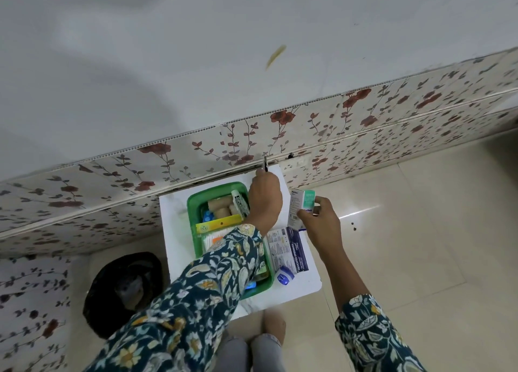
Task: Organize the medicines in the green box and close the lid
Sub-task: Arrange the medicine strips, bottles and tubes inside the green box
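The green box (193, 203) stands open on a small white table (297, 290), holding bandage rolls, a white tube (239, 202), a yellow carton (217, 223) and other packs. My left hand (265, 195) reaches over the box's far right corner and pinches a thin metal tool (265, 164), probably scissors or tweezers, pointing at the wall. My right hand (322, 220) holds a white and teal medicine carton (301, 203) upright just right of the box. A white and blue dressings pack (288, 249) and a small blue jar (284, 277) lie on the table beside the box.
A floral-tiled wall (336, 125) runs right behind the table. A black bin (123, 287) sits on the floor to the left. Cream floor tiles (420, 231) spread to the right. My knees (252, 352) are below the table.
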The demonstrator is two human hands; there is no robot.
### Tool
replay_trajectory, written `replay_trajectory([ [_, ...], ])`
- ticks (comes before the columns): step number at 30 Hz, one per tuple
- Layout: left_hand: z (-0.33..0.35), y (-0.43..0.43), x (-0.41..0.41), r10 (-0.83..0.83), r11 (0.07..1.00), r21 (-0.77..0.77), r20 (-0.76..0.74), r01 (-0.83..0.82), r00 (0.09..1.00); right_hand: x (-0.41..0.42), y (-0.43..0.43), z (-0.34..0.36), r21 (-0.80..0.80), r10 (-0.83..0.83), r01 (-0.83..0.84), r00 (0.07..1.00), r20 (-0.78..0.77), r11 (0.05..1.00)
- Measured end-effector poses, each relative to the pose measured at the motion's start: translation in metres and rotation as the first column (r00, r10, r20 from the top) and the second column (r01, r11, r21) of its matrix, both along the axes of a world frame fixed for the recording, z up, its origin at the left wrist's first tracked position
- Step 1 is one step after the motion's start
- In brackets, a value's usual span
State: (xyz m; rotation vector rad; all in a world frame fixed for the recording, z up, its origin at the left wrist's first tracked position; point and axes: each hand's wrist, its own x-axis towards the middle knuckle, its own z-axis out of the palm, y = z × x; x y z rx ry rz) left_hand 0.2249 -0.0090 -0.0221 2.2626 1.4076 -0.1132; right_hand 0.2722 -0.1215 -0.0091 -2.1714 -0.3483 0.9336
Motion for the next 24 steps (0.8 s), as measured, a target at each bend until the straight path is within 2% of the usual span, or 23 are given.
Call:
replay_trajectory([
  [3,0.034,0.002,-0.019,0.202,0.978,-0.083,0.144,-0.192,0.969,-0.006,0.0,0.017,0.021,0.0,0.0,1.0,-0.002,1.0],
  [7,0.058,0.003,-0.088,0.501,0.863,-0.262,0.325,-0.432,0.802,-0.027,0.004,0.041,0.05,0.085,-0.083,0.996,-0.03,0.995],
  [11,0.043,0.004,-0.14,0.679,0.717,-0.484,0.324,-0.502,0.658,-0.047,0.013,0.049,0.043,0.154,-0.154,0.988,-0.005,0.987],
  [15,0.023,0.011,-0.16,0.784,0.593,-0.59,0.265,-0.548,0.562,-0.066,0.028,0.05,0.0,0.238,-0.238,0.971,0.009,0.971],
  [17,0.018,0.01,-0.163,0.798,0.571,-0.603,0.249,-0.557,0.549,-0.072,0.033,0.048,-0.036,0.27,-0.27,0.963,0.017,0.962],
  [19,0.02,0.01,-0.162,0.784,0.579,-0.615,0.238,-0.535,0.574,-0.074,0.034,0.045,-0.057,0.293,-0.291,0.956,0.025,0.955],
  [24,0.031,0.018,-0.166,0.647,0.603,-0.703,0.156,-0.377,0.746,-0.074,0.033,0.043,-0.059,0.281,-0.278,0.959,0.042,0.959],
])
